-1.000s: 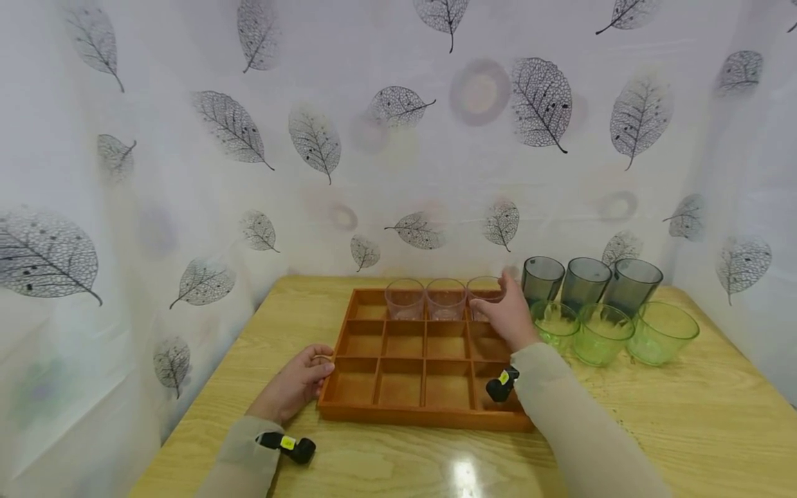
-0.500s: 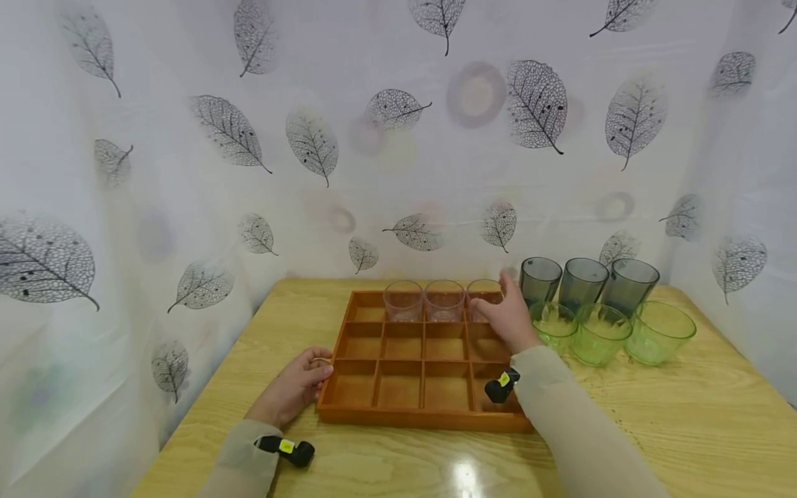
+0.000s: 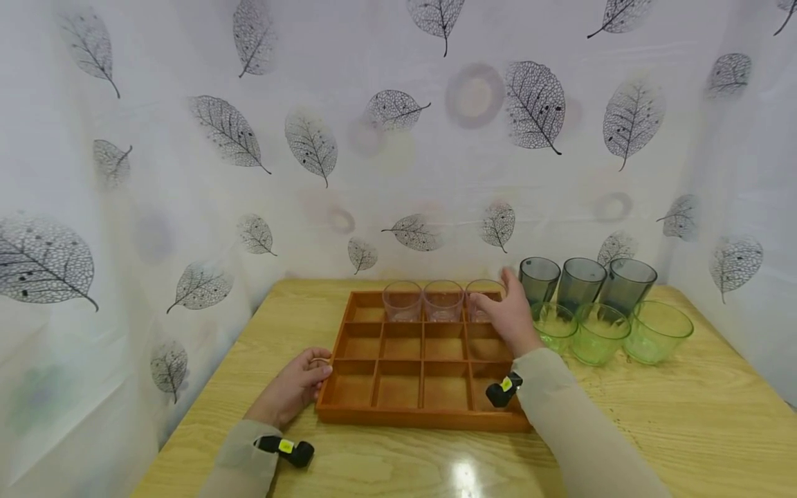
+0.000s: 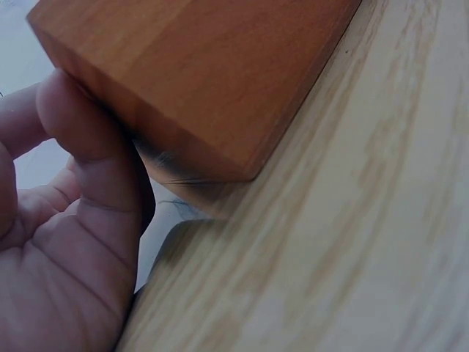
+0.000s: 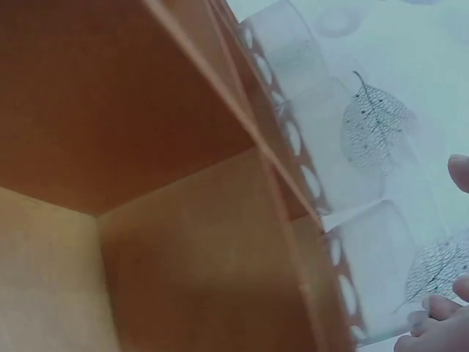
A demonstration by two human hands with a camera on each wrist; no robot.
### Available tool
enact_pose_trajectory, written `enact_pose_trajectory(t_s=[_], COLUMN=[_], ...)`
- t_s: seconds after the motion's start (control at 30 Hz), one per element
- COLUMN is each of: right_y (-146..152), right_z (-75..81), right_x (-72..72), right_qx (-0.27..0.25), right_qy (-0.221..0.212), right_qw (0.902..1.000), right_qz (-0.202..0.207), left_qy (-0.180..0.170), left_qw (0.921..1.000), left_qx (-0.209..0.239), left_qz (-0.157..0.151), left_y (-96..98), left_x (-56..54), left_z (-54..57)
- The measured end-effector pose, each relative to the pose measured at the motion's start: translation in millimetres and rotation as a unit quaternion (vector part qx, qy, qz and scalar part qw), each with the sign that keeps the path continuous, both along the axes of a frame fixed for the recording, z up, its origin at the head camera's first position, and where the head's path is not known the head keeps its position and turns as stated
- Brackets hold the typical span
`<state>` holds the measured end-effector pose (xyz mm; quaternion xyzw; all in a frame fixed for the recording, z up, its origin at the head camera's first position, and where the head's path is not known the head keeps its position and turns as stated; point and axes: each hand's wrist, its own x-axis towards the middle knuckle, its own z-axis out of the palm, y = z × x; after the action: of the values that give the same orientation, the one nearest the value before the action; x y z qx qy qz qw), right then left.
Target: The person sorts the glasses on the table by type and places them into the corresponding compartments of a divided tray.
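Observation:
A brown wooden tray (image 3: 445,418) split into several compartments lies on the table. Bent fingers and the thumb of my left hand (image 3: 292,384) hold its left wall, as the left wrist view also shows near the corner. Three clear tumblers stand in the back row: a left one (image 3: 402,302), a middle one (image 3: 443,302) and a right one (image 3: 481,311). Around the right tumbler my right hand (image 3: 512,315) hovers with thumb and fingers spread, partly covering it. In the right wrist view, its fingertips (image 5: 432,312) show at the edge, near that tumbler.
To the tray's right stand three dark grey tall glasses (image 3: 580,283), and in front of them three green glass cups (image 3: 599,339). The nearest green cup is close to my right wrist. A leaf-print curtain (image 3: 398,173) hangs behind the wooden table (image 3: 697,429).
My right hand's fingers have spread slightly and drawn a little away from the right tumbler, which stays in its compartment. The left hand and the tray keep their places.

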<state>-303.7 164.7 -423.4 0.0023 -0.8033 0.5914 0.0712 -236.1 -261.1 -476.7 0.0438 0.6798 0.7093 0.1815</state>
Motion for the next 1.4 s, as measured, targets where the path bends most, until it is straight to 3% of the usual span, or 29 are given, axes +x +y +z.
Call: enact_pose_trajectory(t_s=[0.6, 0.93, 1.17, 1.4], right_y=[22.7, 53.4, 73.4, 103.9], right_z=[52.8, 62.0, 76.0, 81.3], right_x=[24.8, 38.7, 52.8, 59.3], right_qx=[0.044, 0.054, 0.094, 0.122], right_qy=[0.019, 0.028, 0.014, 0.030], right_qw=[0.9980, 0.9964, 0.9931, 0.9900], right_qz=[0.042, 0.059, 0.068, 0.065], left_qy=[0.000, -0.002, 0.004, 0.006], left_qw=[1.0000, 0.9999, 0.9999, 0.9999], left_qx=[-0.006, -0.012, -0.011, -0.013], left_qz=[-0.001, 0.003, -0.006, -0.007], left_y=[-1.8, -2.1, -2.5, -2.6], left_x=[0.8, -0.4, -1.6, -2.5], left_z=[-0.3, -0.6, -2.0, -1.9])
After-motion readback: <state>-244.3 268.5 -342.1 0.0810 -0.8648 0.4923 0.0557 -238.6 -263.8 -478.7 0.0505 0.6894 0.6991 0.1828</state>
